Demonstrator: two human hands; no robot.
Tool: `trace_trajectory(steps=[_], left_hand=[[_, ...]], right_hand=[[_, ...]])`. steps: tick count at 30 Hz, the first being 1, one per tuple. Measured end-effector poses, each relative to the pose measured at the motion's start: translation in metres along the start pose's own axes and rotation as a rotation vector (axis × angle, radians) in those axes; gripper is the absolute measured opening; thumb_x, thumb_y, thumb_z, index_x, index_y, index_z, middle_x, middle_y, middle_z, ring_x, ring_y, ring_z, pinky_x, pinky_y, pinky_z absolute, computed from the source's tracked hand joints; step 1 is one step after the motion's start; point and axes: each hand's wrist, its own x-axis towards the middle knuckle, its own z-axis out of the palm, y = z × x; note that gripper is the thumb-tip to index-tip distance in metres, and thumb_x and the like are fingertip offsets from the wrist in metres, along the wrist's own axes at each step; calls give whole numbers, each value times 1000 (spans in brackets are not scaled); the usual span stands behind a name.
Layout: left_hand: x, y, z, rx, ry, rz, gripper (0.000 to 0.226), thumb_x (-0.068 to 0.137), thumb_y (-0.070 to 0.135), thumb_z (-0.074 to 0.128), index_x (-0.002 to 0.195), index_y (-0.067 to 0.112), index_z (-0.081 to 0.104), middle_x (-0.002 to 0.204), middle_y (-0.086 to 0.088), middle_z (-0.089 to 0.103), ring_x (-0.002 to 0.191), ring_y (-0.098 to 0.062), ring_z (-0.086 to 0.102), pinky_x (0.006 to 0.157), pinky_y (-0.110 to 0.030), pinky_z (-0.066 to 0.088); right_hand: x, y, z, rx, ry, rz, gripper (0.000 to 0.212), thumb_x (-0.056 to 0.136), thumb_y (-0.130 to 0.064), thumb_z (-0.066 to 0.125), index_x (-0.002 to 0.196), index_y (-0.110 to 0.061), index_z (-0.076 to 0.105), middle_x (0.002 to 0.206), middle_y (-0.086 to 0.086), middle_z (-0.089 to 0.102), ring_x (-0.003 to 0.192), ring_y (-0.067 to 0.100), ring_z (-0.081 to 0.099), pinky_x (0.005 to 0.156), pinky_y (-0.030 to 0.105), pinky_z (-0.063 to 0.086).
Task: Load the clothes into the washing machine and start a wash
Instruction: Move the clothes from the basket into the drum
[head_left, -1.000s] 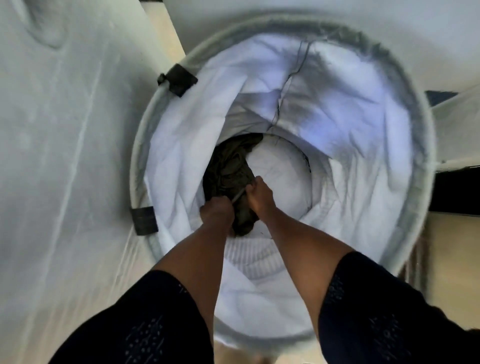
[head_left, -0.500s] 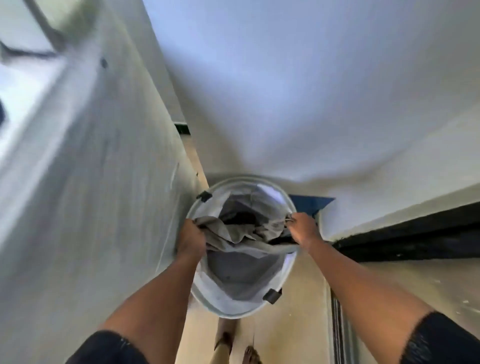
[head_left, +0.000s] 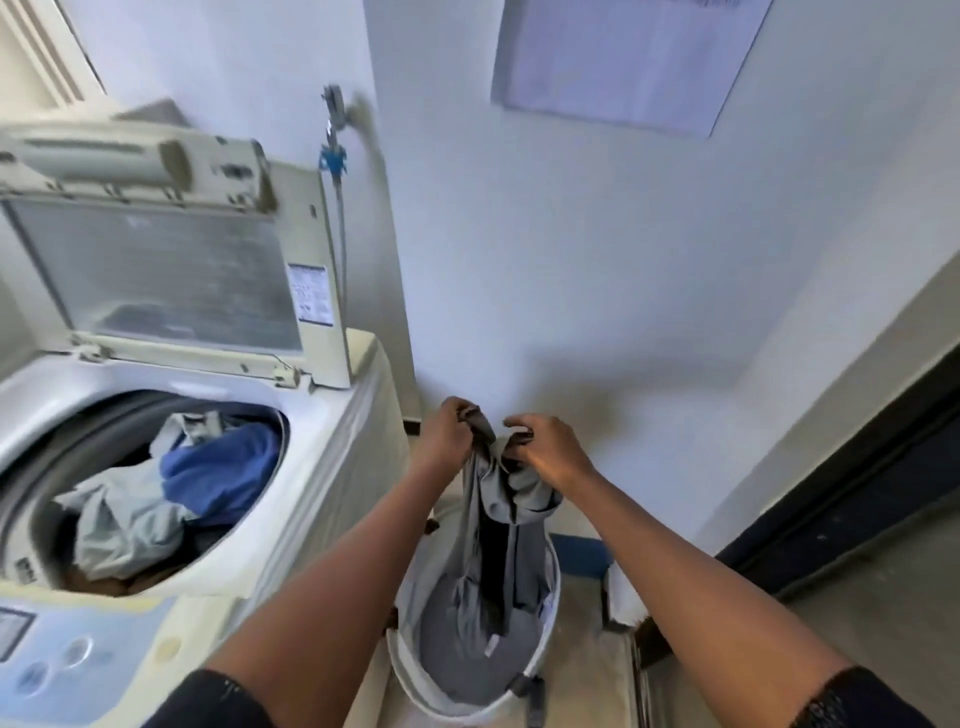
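A grey garment (head_left: 493, 525) hangs down into the white round laundry basket (head_left: 550, 649) on the floor. My left hand (head_left: 447, 434) and my right hand (head_left: 545, 447) both grip its top edge, close together, above the basket. To the left stands a top-loading washing machine (head_left: 322, 467) with its lid (head_left: 156, 270) raised. Its drum holds a blue garment (head_left: 223, 467) and pale grey clothes (head_left: 119, 519).
The machine's control panel (head_left: 67, 654) with round buttons lies at the lower left. A white wall stands straight ahead, with a water tap and hose (head_left: 335, 156) beside the lid. A dark door frame (head_left: 852, 499) runs along the right. A blue object (head_left: 582, 553) sits behind the basket.
My hands came up out of the basket, lifting the grey garment clear of its rim. The view rose from inside the basket to the washing machine and the wall.
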Motion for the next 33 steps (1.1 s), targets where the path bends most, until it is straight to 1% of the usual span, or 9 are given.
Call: trace_trajectory(steps=[4, 10, 13, 15, 19, 23, 26, 31, 33], left_hand=[[-33, 71, -41, -44, 66, 159, 42, 78, -8, 37, 104, 9, 65, 110, -18, 65, 102, -31, 61, 88, -44, 54], [-74, 153, -118, -181, 156, 334, 47, 78, -12, 30, 106, 6, 63, 99, -14, 62, 90, -30, 63, 78, -39, 57], [-96, 183, -155, -210, 190, 470, 44, 71, -3, 34, 95, 18, 63, 99, -13, 65, 97, -31, 64, 87, -45, 55], [-107, 200, -174, -201, 199, 551, 43, 69, 0, 35, 94, 20, 63, 99, -9, 66, 103, -30, 63, 93, -46, 51], [-135, 222, -216, -155, 293, 683, 41, 76, 4, 42, 107, 22, 62, 107, -2, 65, 104, -21, 58, 99, -35, 46], [-145, 216, -262, -83, 368, 811, 47, 89, 12, 53, 134, 20, 44, 130, 0, 55, 116, -14, 52, 101, -27, 40], [-147, 199, -297, -71, 342, 849, 69, 88, 15, 57, 146, 21, 21, 143, 1, 41, 122, -9, 43, 100, -24, 36], [-135, 160, -346, 72, 343, 771, 104, 75, 33, 67, 149, 23, -5, 154, -2, 22, 140, -19, 27, 114, -42, 28], [-129, 143, -368, 102, 348, 738, 111, 71, 34, 70, 147, 27, -10, 156, -5, 17, 143, -21, 21, 116, -44, 25]], right_hand=[[-23, -69, -38, -184, 44, -159, 39, 76, -8, 72, 114, -10, 67, 112, 15, 69, 103, 27, 64, 84, 27, 47], [-38, -170, -94, -360, 224, -339, 44, 85, -4, 58, 128, -3, 56, 133, 16, 56, 125, 29, 51, 104, 27, 35], [-42, -218, -105, -418, 281, -422, 30, 85, -7, 55, 114, 2, 62, 119, 20, 62, 113, 33, 56, 83, 31, 41], [-50, -250, -110, -431, 323, -448, 21, 87, -11, 54, 97, 5, 64, 106, 22, 65, 101, 35, 59, 66, 29, 33], [-64, -314, -116, -343, 458, -585, 26, 87, -15, 56, 96, 8, 63, 104, 24, 65, 100, 36, 60, 69, 29, 34], [-71, -377, -109, -256, 518, -716, 15, 85, -10, 52, 80, -3, 64, 79, 11, 60, 74, 25, 54, 57, 19, 26], [-75, -421, -97, -278, 561, -780, 23, 84, -6, 48, 62, -12, 46, 69, 4, 51, 68, 19, 47, 54, 22, 28], [-77, -481, -69, -292, 590, -874, 41, 82, -5, 49, 51, -19, 25, 53, -6, 32, 67, 20, 40, 55, 29, 22], [-82, -505, -52, -270, 627, -911, 42, 81, -5, 49, 51, -19, 24, 52, -6, 30, 66, 20, 38, 53, 27, 28]])
